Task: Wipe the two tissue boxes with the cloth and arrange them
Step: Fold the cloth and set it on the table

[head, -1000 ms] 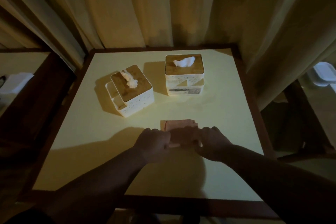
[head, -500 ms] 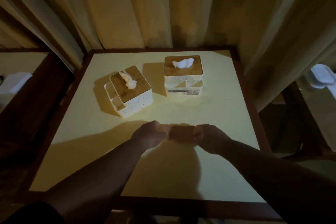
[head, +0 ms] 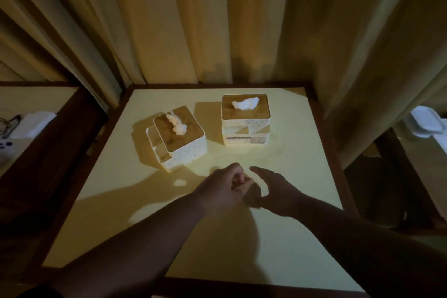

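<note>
The left hand point(head: 223, 190) is curled up tight, and a small bit of the cloth point(head: 244, 182) peeks out from its fingers, so it is holding the cloth bunched inside. Most of the cloth is hidden in the fist and in the dark. The right hand point(head: 274, 189) is just beside it, with its fingers stretched out loose and holding nothing. Both hands are above the table point(head: 290, 237), a little in front of the boxes, and they throw a big shadow on the yellow top.

The left box point(head: 180, 136) sits on the table just past the left hand. It is turned at a slant, with one corner pointing toward the hands. It has a brown lid, and a white tissue point(head: 177, 124) sticks up from the middle. A small open part hangs on its left side.

The right box point(head: 245, 120) stands to the right of the left box, with a gap between them. It sits straight, farther from the hands. It has a brown lid too, and its own tissue pokes out on top.

Behind the left box and the table hang long curtains point(head: 169, 19). Far to the right of the left box, off the table, is a white tub point(head: 427, 123). Far to the left, on another table, lies something white that I cannot make out
</note>
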